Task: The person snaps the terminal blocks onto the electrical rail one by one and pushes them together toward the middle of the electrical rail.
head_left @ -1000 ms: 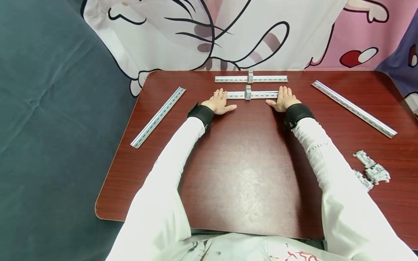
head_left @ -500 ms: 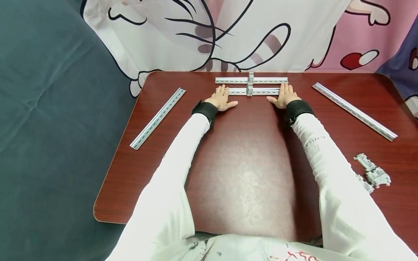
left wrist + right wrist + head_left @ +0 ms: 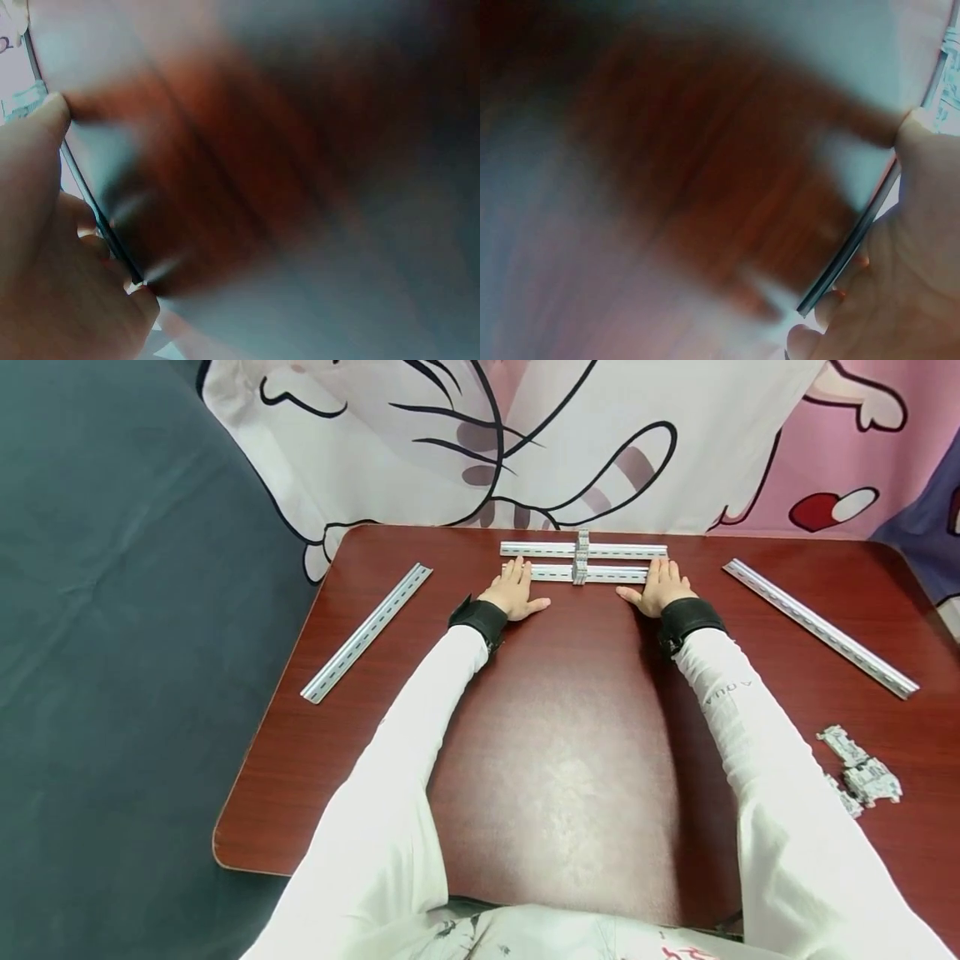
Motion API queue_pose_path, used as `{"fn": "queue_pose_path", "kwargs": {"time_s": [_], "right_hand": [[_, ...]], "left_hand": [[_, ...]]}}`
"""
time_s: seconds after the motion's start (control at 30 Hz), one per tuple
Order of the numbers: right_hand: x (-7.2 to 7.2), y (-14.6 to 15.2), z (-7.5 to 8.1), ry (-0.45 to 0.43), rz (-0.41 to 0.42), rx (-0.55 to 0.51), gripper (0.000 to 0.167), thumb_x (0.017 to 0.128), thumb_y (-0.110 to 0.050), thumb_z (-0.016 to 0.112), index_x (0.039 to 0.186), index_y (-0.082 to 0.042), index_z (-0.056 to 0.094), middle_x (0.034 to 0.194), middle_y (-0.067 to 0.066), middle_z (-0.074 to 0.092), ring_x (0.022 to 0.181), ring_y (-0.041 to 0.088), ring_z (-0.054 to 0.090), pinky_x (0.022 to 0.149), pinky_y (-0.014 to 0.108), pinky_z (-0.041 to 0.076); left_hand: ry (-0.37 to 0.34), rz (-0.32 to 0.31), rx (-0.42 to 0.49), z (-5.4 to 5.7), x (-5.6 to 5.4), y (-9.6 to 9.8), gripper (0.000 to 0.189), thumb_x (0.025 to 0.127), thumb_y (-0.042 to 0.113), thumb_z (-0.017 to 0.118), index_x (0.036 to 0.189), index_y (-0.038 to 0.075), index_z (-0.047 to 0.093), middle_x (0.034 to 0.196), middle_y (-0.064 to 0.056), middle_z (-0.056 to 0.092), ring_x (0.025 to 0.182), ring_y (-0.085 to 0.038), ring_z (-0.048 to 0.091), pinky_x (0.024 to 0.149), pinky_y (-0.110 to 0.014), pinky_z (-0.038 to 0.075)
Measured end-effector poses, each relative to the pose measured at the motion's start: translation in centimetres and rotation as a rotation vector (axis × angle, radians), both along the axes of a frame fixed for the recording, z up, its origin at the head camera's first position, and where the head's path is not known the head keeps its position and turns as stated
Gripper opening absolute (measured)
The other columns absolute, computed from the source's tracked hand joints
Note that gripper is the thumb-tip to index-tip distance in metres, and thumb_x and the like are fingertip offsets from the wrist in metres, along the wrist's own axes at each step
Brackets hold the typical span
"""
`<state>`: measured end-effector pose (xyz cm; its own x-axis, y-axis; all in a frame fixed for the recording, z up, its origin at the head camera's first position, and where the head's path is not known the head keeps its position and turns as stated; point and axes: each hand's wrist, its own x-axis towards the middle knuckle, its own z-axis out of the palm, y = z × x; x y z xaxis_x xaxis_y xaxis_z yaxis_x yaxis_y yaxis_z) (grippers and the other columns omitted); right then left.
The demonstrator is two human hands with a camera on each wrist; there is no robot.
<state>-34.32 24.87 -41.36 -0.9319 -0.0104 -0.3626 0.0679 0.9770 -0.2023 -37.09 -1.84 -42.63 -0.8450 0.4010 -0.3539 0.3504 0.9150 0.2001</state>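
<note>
Toward the back of the table lies a slotted metal DIN rail [image 3: 622,574] with a grey terminal block cluster [image 3: 580,570] at its middle. My left hand [image 3: 513,591] rests on its left end, fingers straight and thumb spread inward. On the right end rests my right hand [image 3: 662,589], fingers likewise straight. Just behind is a parallel second rail [image 3: 540,549] with its own terminal block cluster [image 3: 582,542]; the two clusters appear to meet. Both wrist views show the rail's dark edge [image 3: 105,225] running past the fingers; their undersides are partly hidden.
A bare rail [image 3: 367,632] lies slantwise at the left, and another [image 3: 821,628] at the right. Several loose terminal blocks [image 3: 870,779] lie by the right forearm. A patterned curtain [image 3: 570,443] hangs behind the table's [image 3: 562,735] far edge.
Both hands have pushed the nearer rail away from me, closing most of the gap to the far rail. Over the last half second the hands barely move; the head view shifts slightly.
</note>
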Motion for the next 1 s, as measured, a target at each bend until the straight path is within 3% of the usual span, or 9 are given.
{"fn": "queue_pose_path", "kwargs": {"time_s": [0.3,0.37,0.43,0.47,0.53,0.63,0.77,0.87,1.0], "right_hand": [[1.0,-1.0,0.3,0.034,0.011,-0.045,0.093,0.101,-0.048,0.035,0.144,0.017,-0.016,0.153,0.037,-0.016,0.145,0.048,-0.012,0.118,0.060,0.000],[1.9,-2.1,0.9,0.088,-0.010,-0.018,0.087,0.100,-0.044,0.038,0.146,0.019,0.000,0.153,0.041,0.000,0.145,0.051,0.005,0.117,0.061,0.012],[3.0,-3.7,1.7,0.185,-0.046,-0.014,0.068,0.100,-0.038,0.040,0.137,0.018,0.034,0.145,0.042,0.027,0.136,0.053,0.032,0.109,0.060,0.033],[3.4,-4.8,2.1,0.253,-0.058,-0.019,0.056,0.100,-0.034,0.041,0.122,0.016,0.050,0.136,0.041,0.042,0.126,0.053,0.045,0.099,0.060,0.042],[4.1,-7.4,2.8,0.394,-0.051,-0.063,0.040,0.098,-0.028,0.041,0.090,0.007,0.059,0.107,0.035,0.062,0.097,0.050,0.061,0.075,0.059,0.051],[4.1,-12.2,3.2,0.491,0.109,-0.191,0.035,0.098,-0.022,0.040,0.077,-0.001,0.059,0.088,0.023,0.067,0.080,0.038,0.064,0.068,0.053,0.052],[2.8,-20.0,2.5,0.371,0.512,-0.330,0.032,0.099,-0.021,0.045,0.109,0.000,0.067,0.109,0.016,0.069,0.103,0.029,0.064,0.094,0.042,0.049],[2.1,-25.7,1.3,0.259,0.724,-0.405,0.040,0.100,-0.021,0.047,0.133,0.000,0.056,0.137,0.016,0.056,0.131,0.027,0.050,0.112,0.037,0.036],[2.2,-31.2,-0.4,0.158,0.810,-0.395,0.055,0.103,-0.025,0.044,0.151,-0.002,0.030,0.159,0.017,0.024,0.149,0.027,0.021,0.121,0.038,0.019]], "left_hand": [[0.064,0.142,0.056,1.6,2.5,-2.6,0.088,0.101,0.052,0.035,0.152,-0.002,-0.011,0.162,-0.019,-0.011,0.151,-0.030,-0.008,0.123,-0.043,0.007],[0.087,0.205,0.055,2.3,3.7,-4.4,0.088,0.101,0.051,0.036,0.152,-0.004,-0.009,0.161,-0.023,-0.009,0.150,-0.036,-0.007,0.122,-0.047,0.008],[0.067,0.290,0.055,3.3,5.1,-6.8,0.087,0.101,0.050,0.036,0.152,-0.006,-0.008,0.160,-0.026,-0.008,0.149,-0.041,-0.005,0.121,-0.051,0.010],[0.055,0.336,0.055,3.7,5.9,-8.1,0.087,0.101,0.050,0.036,0.152,-0.007,-0.006,0.160,-0.028,-0.007,0.148,-0.044,-0.005,0.120,-0.054,0.011],[0.018,0.426,0.033,4.3,7.5,-10.8,0.084,0.101,0.050,0.035,0.152,-0.009,0.003,0.159,-0.029,-0.005,0.147,-0.049,-0.003,0.118,-0.060,0.014],[-0.082,0.604,0.002,4.5,9.8,-14.2,0.087,0.100,0.053,0.036,0.152,-0.008,0.003,0.159,-0.028,-0.007,0.146,-0.049,-0.007,0.114,-0.066,0.016],[-0.185,0.806,-0.042,4.1,12.3,-17.1,0.099,0.096,0.061,0.038,0.151,-0.006,-0.009,0.160,-0.025,-0.012,0.147,-0.046,-0.011,0.113,-0.067,0.016],[-0.199,0.887,-0.052,3.7,13.7,-18.4,0.102,0.094,0.064,0.038,0.151,-0.005,-0.012,0.160,-0.024,-0.013,0.147,-0.046,-0.012,0.114,-0.067,0.015],[-0.201,0.923,-0.035,3.3,15.1,-19.2,0.103,0.094,0.066,0.036,0.151,-0.006,-0.011,0.160,-0.025,-0.013,0.145,-0.050,-0.013,0.113,-0.068,0.014]]}}
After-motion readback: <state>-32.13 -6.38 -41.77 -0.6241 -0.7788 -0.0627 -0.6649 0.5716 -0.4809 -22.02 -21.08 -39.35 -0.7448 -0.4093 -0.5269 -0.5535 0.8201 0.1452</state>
